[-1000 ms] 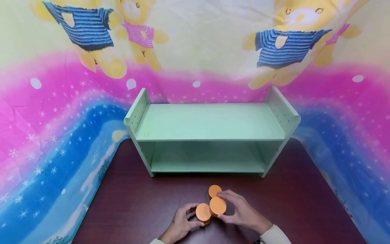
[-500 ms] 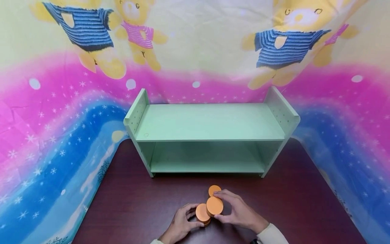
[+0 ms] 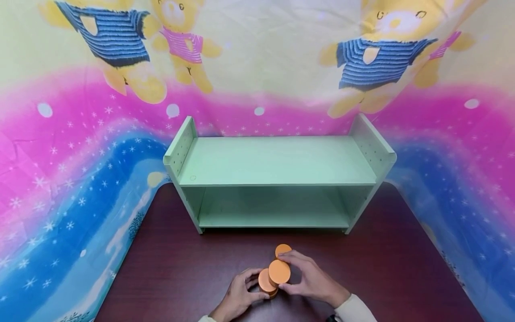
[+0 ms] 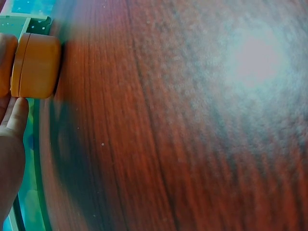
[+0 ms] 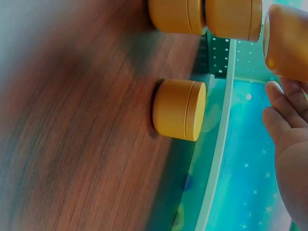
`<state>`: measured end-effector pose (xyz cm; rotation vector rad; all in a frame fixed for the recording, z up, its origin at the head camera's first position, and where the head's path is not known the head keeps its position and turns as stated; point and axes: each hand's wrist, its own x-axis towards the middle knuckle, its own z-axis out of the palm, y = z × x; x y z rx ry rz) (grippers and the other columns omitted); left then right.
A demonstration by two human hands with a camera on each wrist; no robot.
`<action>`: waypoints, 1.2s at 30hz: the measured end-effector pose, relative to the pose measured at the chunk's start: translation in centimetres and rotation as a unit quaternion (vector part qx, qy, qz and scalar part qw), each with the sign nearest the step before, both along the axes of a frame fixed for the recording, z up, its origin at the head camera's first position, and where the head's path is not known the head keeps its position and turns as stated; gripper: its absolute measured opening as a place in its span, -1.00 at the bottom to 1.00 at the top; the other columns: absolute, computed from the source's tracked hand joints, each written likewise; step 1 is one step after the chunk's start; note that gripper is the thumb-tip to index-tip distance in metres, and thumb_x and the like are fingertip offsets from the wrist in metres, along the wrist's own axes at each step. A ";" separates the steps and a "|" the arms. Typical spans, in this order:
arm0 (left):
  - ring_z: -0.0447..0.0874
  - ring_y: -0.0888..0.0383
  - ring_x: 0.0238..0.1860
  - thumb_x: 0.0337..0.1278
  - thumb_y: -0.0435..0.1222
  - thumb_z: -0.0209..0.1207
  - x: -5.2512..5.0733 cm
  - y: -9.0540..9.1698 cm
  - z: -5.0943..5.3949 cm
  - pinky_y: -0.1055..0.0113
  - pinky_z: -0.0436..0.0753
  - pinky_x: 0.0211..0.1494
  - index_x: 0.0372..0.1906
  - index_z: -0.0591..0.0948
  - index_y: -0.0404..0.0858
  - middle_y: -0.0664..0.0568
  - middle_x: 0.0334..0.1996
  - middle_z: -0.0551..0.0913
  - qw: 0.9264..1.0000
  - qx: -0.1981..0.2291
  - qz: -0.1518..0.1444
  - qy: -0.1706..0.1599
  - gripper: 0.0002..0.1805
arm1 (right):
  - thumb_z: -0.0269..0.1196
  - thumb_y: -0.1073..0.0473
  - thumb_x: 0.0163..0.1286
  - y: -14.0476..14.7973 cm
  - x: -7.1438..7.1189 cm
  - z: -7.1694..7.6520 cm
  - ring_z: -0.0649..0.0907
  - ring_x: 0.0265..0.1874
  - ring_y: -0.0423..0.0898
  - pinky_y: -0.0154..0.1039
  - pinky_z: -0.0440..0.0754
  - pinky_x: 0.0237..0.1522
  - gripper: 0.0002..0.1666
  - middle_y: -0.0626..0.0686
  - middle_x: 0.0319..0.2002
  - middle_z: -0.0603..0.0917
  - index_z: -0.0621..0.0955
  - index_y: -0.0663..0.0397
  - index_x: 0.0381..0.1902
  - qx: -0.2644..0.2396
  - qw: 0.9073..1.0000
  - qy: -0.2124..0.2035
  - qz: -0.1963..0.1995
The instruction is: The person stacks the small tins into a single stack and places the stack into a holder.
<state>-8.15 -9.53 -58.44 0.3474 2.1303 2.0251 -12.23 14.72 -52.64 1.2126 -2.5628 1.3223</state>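
Two lidded orange round jars stand stacked on the table, the lower jar (image 4: pixel 41 65) and the upper jar (image 5: pixel 233 19). In the head view my left hand (image 3: pixel 238 293) holds this stack from the left, fingers behind and thumb in front. My right hand (image 3: pixel 315 279) grips a third orange jar (image 3: pixel 279 272) between thumb and fingers. That jar overlaps the stack in the head view; in the right wrist view a narrow gap separates it from the stack's top. Another orange jar (image 5: pixel 178 110) stands alone on the table, just behind the held one.
A pale green two-tier shelf (image 3: pixel 277 161) with raised side panels stands behind the jars on the dark reddish-brown table (image 3: pixel 169 268). A printed cloth (image 3: pixel 257 94) with bears hangs behind and at both sides.
My right hand has carried its jar leftward, from beside the stack to over it. The left hand and the lone jar stay where they were.
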 end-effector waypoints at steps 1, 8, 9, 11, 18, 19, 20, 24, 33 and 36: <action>0.61 -0.08 0.13 -0.23 -0.56 0.51 0.0 0.0 0.0 0.35 0.63 0.17 0.14 0.53 -0.52 -0.26 0.12 0.56 1.000 -0.002 0.001 0.004 -0.32 | 0.49 -0.01 0.21 -0.1 0.0 0.0 0.61 0.07 -0.15 -0.09 0.71 0.03 -0.33 -0.01 0.13 0.61 0.57 0.02 0.24 0.001 1.000 0.002 0.000; 0.60 -0.10 0.14 -0.21 -0.55 0.51 0.0 -0.1 0.0 0.36 0.63 0.17 0.15 0.52 -0.51 -0.27 0.13 0.55 1.000 -0.008 0.000 -0.001 -0.32 | 0.49 -0.02 0.22 -0.7 -0.1 0.1 0.61 0.08 -0.13 -0.06 0.71 0.02 -0.33 -0.03 0.14 0.59 0.56 0.03 0.24 0.001 1.000 -0.010 0.008; 0.60 -0.11 0.14 -0.20 -0.54 0.51 0.0 -0.1 0.0 0.36 0.64 0.16 0.15 0.52 -0.51 -0.27 0.13 0.56 1.000 -0.012 -0.001 0.000 -0.32 | 0.49 -0.02 0.23 -0.7 0.0 0.1 0.61 0.09 -0.13 -0.06 0.72 0.01 -0.33 -0.01 0.14 0.59 0.56 0.04 0.25 0.000 1.000 -0.011 0.010; 0.60 -0.12 0.15 -0.19 -0.51 0.51 0.0 -0.1 0.1 0.36 0.64 0.16 0.15 0.52 -0.50 -0.27 0.12 0.56 1.000 -0.016 -0.002 0.000 -0.32 | 0.48 -0.02 0.23 -0.8 0.0 0.1 0.61 0.08 -0.12 -0.04 0.73 -0.01 -0.33 0.00 0.15 0.59 0.56 0.05 0.25 0.000 1.000 -0.015 0.013; 0.61 -0.10 0.15 -0.17 -0.42 0.54 -0.1 -0.2 0.0 0.36 0.65 0.15 0.16 0.55 -0.43 -0.21 0.12 0.57 0.999 -0.040 0.000 -0.001 -0.33 | 0.47 -0.03 0.24 -1.2 0.1 0.0 0.60 0.11 -0.09 -0.08 0.72 0.01 -0.33 0.01 0.16 0.60 0.56 0.08 0.25 0.008 1.000 -0.023 0.016; 0.61 -0.10 0.15 -0.16 -0.41 0.54 -0.1 -0.2 0.0 0.36 0.65 0.15 0.16 0.55 -0.43 -0.20 0.12 0.57 0.999 -0.044 0.001 0.000 -0.33 | 0.47 -0.03 0.25 -1.3 0.1 0.0 0.60 0.11 -0.08 -0.11 0.72 0.02 -0.33 0.00 0.15 0.60 0.56 0.08 0.25 0.009 1.000 -0.021 0.016; 0.61 -0.11 0.14 -0.16 -0.41 0.54 -0.1 -0.2 0.0 0.37 0.65 0.14 0.16 0.55 -0.43 -0.21 0.11 0.57 0.999 -0.047 0.002 0.002 -0.33 | 0.46 -0.03 0.25 -1.3 0.1 0.0 0.60 0.10 -0.08 -0.12 0.71 0.02 -0.34 0.00 0.15 0.60 0.56 0.08 0.25 0.010 1.000 -0.020 0.017; 0.62 -0.12 0.12 -0.16 -0.43 0.54 -0.1 -0.2 -0.2 0.36 0.65 0.14 0.15 0.54 -0.48 -0.25 0.10 0.57 0.999 -0.048 0.003 0.015 -0.33 | 0.46 -0.03 0.25 -1.5 0.0 -0.2 0.61 0.09 -0.09 -0.17 0.70 0.04 -0.34 0.06 0.14 0.61 0.57 0.11 0.24 0.009 1.000 -0.011 0.020; 0.63 -0.07 0.12 -0.16 -0.49 0.52 0.1 -0.1 0.1 0.37 0.64 0.16 0.15 0.55 -0.46 -0.24 0.11 0.58 0.999 -0.038 0.002 0.021 -0.35 | 0.45 -0.04 0.27 -1.9 0.0 -0.2 0.61 0.11 -0.05 -0.13 0.69 0.06 -0.35 0.12 0.15 0.62 0.57 0.11 0.23 0.015 1.000 -0.018 0.018; 0.64 -0.05 0.12 -0.16 -0.48 0.52 0.0 -0.1 0.0 0.36 0.64 0.15 0.14 0.55 -0.45 -0.24 0.11 0.58 0.999 -0.038 0.001 0.029 -0.36 | 0.46 -0.03 0.26 -2.0 0.0 -0.2 0.61 0.10 -0.07 -0.14 0.69 0.05 -0.35 0.11 0.14 0.62 0.58 0.10 0.23 0.015 1.000 -0.013 0.019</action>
